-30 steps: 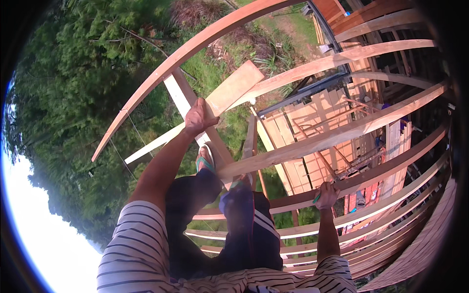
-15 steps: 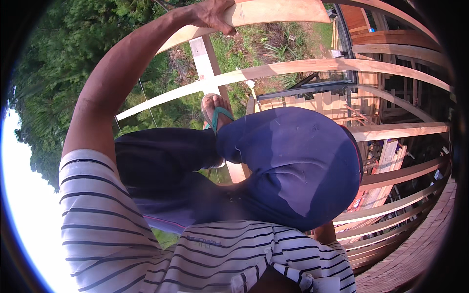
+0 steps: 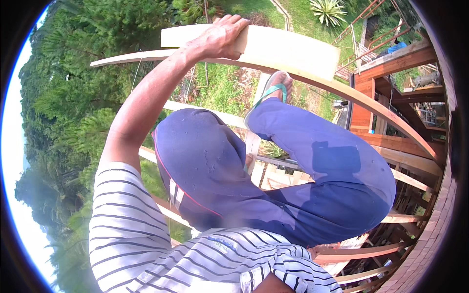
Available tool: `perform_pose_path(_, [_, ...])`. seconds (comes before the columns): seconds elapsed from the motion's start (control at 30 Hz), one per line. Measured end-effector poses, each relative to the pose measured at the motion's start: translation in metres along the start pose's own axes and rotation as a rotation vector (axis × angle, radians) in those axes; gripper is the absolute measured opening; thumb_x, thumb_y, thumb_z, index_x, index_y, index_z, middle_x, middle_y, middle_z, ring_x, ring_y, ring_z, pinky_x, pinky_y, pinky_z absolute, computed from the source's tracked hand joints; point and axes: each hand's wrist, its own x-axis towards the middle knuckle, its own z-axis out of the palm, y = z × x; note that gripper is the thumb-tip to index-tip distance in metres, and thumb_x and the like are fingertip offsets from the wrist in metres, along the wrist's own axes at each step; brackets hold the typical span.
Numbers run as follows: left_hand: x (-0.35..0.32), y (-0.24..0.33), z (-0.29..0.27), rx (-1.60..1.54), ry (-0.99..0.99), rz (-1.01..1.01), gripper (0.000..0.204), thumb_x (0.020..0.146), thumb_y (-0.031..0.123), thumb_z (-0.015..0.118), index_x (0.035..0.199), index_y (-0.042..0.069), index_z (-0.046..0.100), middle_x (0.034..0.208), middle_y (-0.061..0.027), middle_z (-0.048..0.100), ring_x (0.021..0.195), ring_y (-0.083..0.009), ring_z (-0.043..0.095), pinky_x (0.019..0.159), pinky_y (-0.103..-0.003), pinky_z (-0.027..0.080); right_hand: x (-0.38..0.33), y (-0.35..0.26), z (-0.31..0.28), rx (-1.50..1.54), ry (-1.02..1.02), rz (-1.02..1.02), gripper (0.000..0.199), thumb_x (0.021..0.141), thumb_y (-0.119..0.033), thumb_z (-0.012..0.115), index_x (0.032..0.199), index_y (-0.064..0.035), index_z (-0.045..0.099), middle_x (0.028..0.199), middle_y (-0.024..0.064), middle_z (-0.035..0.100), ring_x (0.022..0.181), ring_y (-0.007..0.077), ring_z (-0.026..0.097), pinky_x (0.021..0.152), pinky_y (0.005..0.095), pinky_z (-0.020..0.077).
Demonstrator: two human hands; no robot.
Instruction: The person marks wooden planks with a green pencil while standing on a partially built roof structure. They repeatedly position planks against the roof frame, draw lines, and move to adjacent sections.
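Observation:
My left hand [image 3: 225,38] reaches far forward and is closed over a wide, short pale wooden board [image 3: 293,51]. The fingers wrap its upper edge near the left part. Just below the board runs a long, narrow wooden batten [image 3: 364,97], and the board appears to rest on or against it. My foot in a green-strapped flip-flop [image 3: 279,90] stands just below the batten, on a pale timber beam [image 3: 253,144]. My right hand is out of sight; only the striped sleeve on that side shows.
More battens [image 3: 359,253] cross an open roof frame at the lower right, beside rows of reddish shingles [image 3: 430,244]. Through the gaps lie grass and plants [image 3: 328,10] far below. Trees [image 3: 63,127] fill the left. Reddish timber framing [image 3: 366,93] stands at the right.
My body and view have shifted forward, up the frame. My legs have moved, with a foot now nearer the far batten. My left hand still grips the board.

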Motion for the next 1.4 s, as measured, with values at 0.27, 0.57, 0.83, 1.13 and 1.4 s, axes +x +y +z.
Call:
perform_pose_path(0.27, [-0.055, -0.053, 0.058, 0.1, -0.054, -0.258, 0.075, 0.071, 0.006, 0.074, 0.138, -0.002, 0.041, 0.125, -0.0191, 0.052, 0.126, -0.0362, 0.049, 0.113, -0.064, 0.03, 0.04, 0.026, -0.04, -0.06, -0.091, -0.086, 0.05, 0.105, -0.036, 0.041, 0.146, -0.0061, 0.039, 0.149, 0.018, 0.042, 0.14, 0.0358, 0.039, 0.117, 0.0489, 0.0279])
perform_pose_path(0.57, [-0.093, -0.135, 0.1, -0.005, -0.144, -0.512, 0.075, 0.087, -0.005, 0.044, 0.156, -0.003, 0.012, 0.149, -0.0293, 0.034, 0.143, -0.0429, 0.031, 0.117, -0.063, 0.027, 0.049, 0.103, -0.109, -0.078, -0.094, -0.108, 0.047, 0.106, -0.035, 0.041, 0.143, -0.006, 0.043, 0.148, 0.0176, 0.044, 0.138, 0.036, 0.04, 0.117, 0.0494, 0.0282])
perform_pose_path(0.83, [-0.124, -0.159, 0.148, 0.085, -0.243, -0.49, 0.079, 0.089, 0.001, 0.053, 0.156, -0.002, 0.013, 0.15, -0.0261, 0.036, 0.142, -0.0424, 0.034, 0.112, -0.069, 0.029, 0.031, 0.17, -0.226, -0.167, -0.056, -0.02, 0.044, 0.106, -0.034, 0.041, 0.14, -0.006, 0.048, 0.146, 0.0172, 0.045, 0.137, 0.0362, 0.042, 0.116, 0.05, 0.0285])
perform_pose_path(1.13, [-0.128, -0.16, 0.158, 0.095, -0.368, -0.441, 0.087, 0.087, 0.004, 0.059, 0.159, 0.005, 0.011, 0.144, -0.0211, 0.042, 0.137, -0.0399, 0.04, 0.11, -0.065, 0.033, 0.093, 0.181, -0.284, -0.127, -0.012, -0.109, 0.042, 0.107, -0.034, 0.041, 0.137, -0.0059, 0.052, 0.145, 0.0168, 0.047, 0.135, 0.0365, 0.043, 0.115, 0.0505, 0.0288])
perform_pose_path(1.4, [-0.116, -0.166, 0.168, 0.079, -0.421, -0.444, 0.091, 0.083, 0.001, 0.06, 0.159, 0.004, 0.011, 0.146, -0.0224, 0.04, 0.138, -0.0399, 0.038, 0.11, -0.065, 0.034, 0.212, 0.196, -0.209, -0.469, 0.087, -0.249, 0.031, 0.106, -0.031, 0.043, 0.113, -0.0062, 0.061, 0.114, 0.0132, 0.061, 0.113, 0.0335, 0.056, 0.113, 0.0559, 0.0239])
